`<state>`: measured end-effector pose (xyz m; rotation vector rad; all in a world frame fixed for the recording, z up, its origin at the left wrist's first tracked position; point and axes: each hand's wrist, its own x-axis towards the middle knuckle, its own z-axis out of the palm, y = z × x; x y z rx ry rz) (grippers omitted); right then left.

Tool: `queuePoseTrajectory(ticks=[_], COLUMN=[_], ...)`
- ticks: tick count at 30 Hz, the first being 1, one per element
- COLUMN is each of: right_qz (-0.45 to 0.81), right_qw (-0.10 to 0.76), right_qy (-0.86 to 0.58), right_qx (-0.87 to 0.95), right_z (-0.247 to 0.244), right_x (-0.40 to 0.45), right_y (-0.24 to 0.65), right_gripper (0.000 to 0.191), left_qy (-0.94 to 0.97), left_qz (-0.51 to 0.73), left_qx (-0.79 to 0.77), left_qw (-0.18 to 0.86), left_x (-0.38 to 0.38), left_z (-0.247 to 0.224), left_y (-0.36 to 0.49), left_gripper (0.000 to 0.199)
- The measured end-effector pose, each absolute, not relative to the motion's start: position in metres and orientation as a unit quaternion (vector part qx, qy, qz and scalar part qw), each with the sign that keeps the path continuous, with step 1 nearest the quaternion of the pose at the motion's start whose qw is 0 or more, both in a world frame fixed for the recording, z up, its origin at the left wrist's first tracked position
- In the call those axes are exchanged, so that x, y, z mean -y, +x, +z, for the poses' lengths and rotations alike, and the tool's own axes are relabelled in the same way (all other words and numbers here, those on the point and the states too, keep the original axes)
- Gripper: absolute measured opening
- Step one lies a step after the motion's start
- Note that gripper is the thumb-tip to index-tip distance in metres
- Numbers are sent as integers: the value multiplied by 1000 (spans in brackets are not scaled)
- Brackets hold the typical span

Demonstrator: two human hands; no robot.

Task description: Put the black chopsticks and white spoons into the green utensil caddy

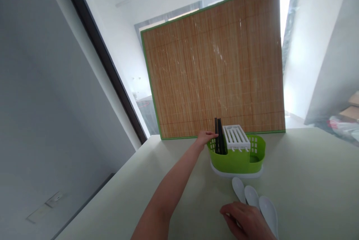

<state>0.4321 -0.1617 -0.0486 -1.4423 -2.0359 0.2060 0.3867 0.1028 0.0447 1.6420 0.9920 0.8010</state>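
Observation:
A green utensil holder (237, 163) with a white slotted rack (236, 137) on top stands on the table. Black chopsticks (220, 139) stand upright in its left compartment. My left hand (205, 138) reaches to that compartment, its fingertips pinched at the leftmost chopstick. Three white spoons (268, 212) lie on the table in front of the holder, fanned out. My right hand (245, 219) is over or beside the spoon handles, fingers curled; whether it holds anything is hidden.
Behind the holder a bamboo mat (215, 64) with green edging stands upright against a glass window. The pale table (305, 180) reaches to both sides. A grey wall is at the left.

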Motion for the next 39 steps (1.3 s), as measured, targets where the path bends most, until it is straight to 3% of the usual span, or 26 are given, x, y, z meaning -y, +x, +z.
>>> queuePoseTrajectory(ticks=[8,16,24,31,35,39], right_qz=[29,6,-5,49,67,8], right_qw=[308,307,318,279,287,301], right_qy=[-521,-520,-517,-542,-578,-673], right_qx=[795,797,795,791,761,676], right_z=[-53,-52,-55,-50,-43,-31], right_x=[159,157,156,161,161,159], right_y=[430,432,432,433,447,474], right_gripper=[24,23,23,25,24,23], left_qy=[638,640,658,672,666,641], left_qz=[314,338,336,339,397,489], left_qx=[-408,-400,-393,-395,-402,-423], left_qw=[573,562,547,527,487,415], left_x=[-98,-98,-98,-98,-93,-78], left_z=[42,48,51,52,59,53], left_y=[392,392,403,402,390,357], left_gripper=[28,32,18,16,25,35])
